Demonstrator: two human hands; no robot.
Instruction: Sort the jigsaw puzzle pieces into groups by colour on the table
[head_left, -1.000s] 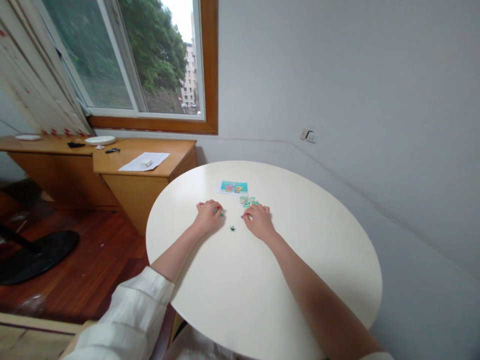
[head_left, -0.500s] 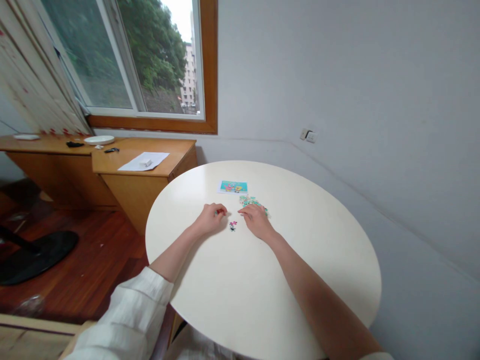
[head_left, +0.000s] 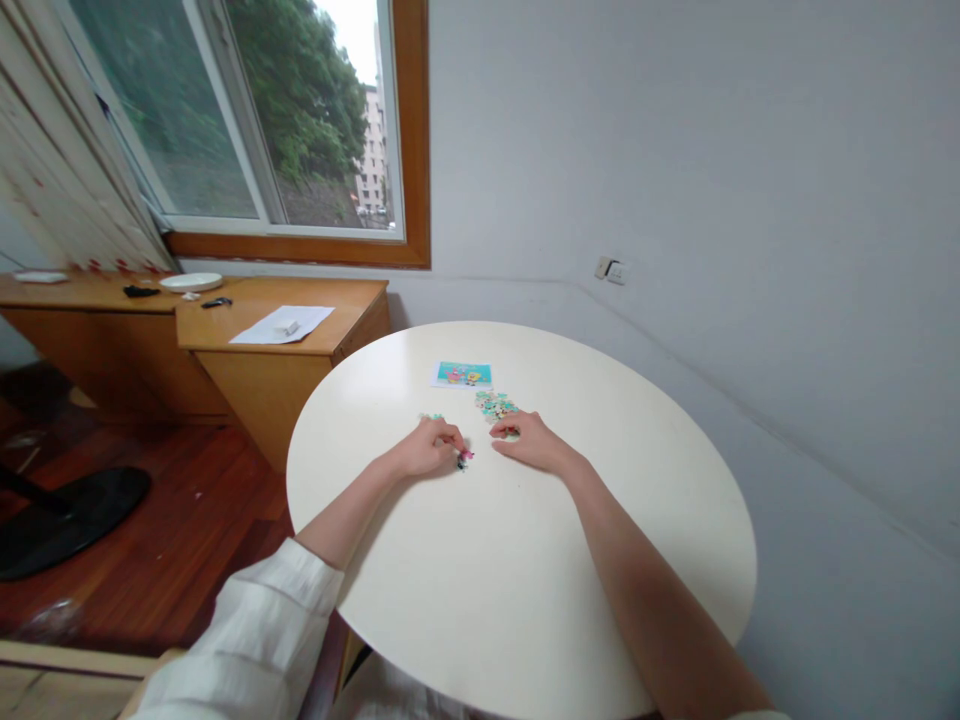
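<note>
Both my hands rest on a round cream table (head_left: 525, 600). My left hand (head_left: 429, 452) is curled, its fingertips pinching a small pink and dark puzzle piece (head_left: 464, 457) against the tabletop. My right hand (head_left: 531, 443) lies just right of it, fingers bent down onto a small piece at the near edge of a loose heap of teal puzzle pieces (head_left: 495, 404). A small picture card (head_left: 461, 374) with a teal cartoon print lies flat beyond the heap. One stray teal piece (head_left: 432, 417) sits behind my left hand.
A wooden desk (head_left: 285, 345) stands left of the table under a window, carrying a sheet of paper (head_left: 282, 323) and a white plate (head_left: 191, 282). A dark round chair base (head_left: 67, 515) sits on the wooden floor at left. Grey walls close in behind and right.
My left hand slid right onto the pink and dark piece that lay between the hands. My right hand shifted right and back toward the heap. The view drifted slightly.
</note>
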